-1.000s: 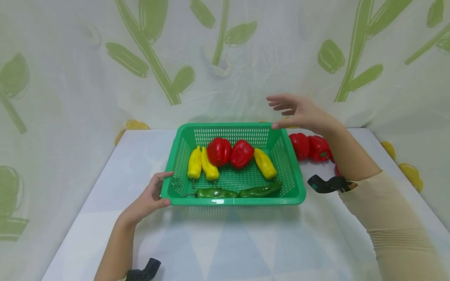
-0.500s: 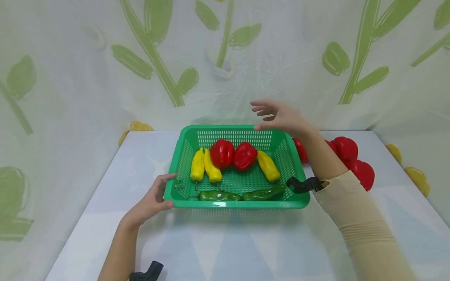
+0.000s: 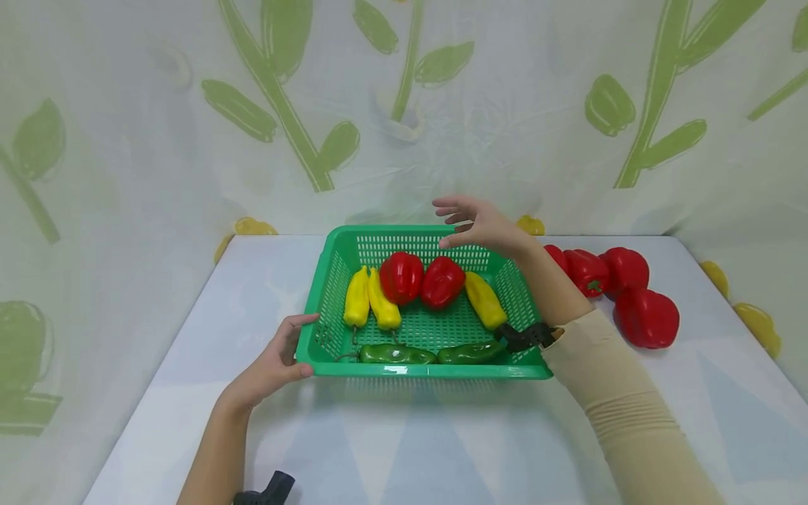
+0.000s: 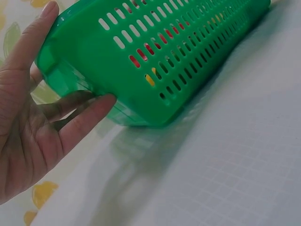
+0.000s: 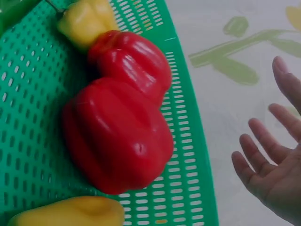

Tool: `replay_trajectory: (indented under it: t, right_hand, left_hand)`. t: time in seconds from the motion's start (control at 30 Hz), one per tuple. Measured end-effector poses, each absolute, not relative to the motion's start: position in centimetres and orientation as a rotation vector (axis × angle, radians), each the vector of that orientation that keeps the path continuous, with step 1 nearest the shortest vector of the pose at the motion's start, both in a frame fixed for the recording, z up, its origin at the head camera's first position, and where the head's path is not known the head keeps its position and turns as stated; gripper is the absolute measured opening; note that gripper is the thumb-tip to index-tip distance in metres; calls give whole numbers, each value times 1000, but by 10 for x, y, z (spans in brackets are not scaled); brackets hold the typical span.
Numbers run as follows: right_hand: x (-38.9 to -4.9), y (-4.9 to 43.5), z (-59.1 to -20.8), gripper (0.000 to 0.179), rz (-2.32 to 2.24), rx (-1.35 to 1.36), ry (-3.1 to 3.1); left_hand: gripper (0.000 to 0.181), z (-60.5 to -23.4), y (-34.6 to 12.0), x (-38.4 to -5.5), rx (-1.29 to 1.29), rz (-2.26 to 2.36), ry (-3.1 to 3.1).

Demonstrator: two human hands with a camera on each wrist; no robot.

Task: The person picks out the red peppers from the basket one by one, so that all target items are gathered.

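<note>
A green plastic basket (image 3: pixel 429 369) stands on the table, bearing two red bell peppers (image 3: pixel 402 278), several yellow peppers (image 3: pixel 485 301) and two long green peppers (image 3: pixel 396 353). At its front left corner my left hand (image 3: pixel 274 361) holds the rim, thumb at the front and fingers along the side, as the left wrist view (image 4: pixel 28 117) confirms. My right hand (image 3: pixel 476 224), its fingers loosely spread and nothing in them, hovers by the back rim near the right corner. In the right wrist view, its fingers (image 5: pixel 263 141) are apart from the red bell peppers (image 5: pixel 120 136).
More red bell peppers (image 3: pixel 646 318) lie on the table right of the basket, partly behind the right forearm. Behind the table hangs a pale curtain (image 3: pixel 499 105) printed with green leaves. White and light blue patterning covers the tabletop (image 3: pixel 435 442).
My right hand has moved left and slightly down over the basket's back rim, showing more of the red bell peppers on the right. The left hand has stayed at its corner.
</note>
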State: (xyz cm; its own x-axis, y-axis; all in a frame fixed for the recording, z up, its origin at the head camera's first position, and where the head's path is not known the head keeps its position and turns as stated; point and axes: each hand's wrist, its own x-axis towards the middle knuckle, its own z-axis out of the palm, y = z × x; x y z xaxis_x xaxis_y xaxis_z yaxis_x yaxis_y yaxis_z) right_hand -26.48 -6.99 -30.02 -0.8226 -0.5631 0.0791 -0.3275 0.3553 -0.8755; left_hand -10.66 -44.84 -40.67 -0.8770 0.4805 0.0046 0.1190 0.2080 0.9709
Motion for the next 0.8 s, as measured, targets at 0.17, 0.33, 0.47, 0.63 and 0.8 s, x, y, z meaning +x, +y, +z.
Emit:
replay_trajectory:
  t: [0.17, 0.33, 0.47, 0.63, 0.8]
  right_hand:
    - [-263, -73, -312, 68, -1380, -773, 2353]
    - [-263, -80, -323, 73, -1240, -712, 2336]
    - [-264, -84, -332, 77, -1137, -691, 2342]
    - [-264, -85, -339, 83, -1067, -630, 2339]
    - [-265, -83, -345, 85, -1002, -614, 2319]
  left_hand:
    - [74, -407, -447, -105, 552, 1718, 2191]
    - [75, -408, -446, -105, 546, 1721, 2189]
    - [74, -408, -446, -106, 559, 1717, 2201]
    - [73, -408, -447, -107, 573, 1716, 2197]
    - [72, -405, -448, -109, 577, 1713, 2206]
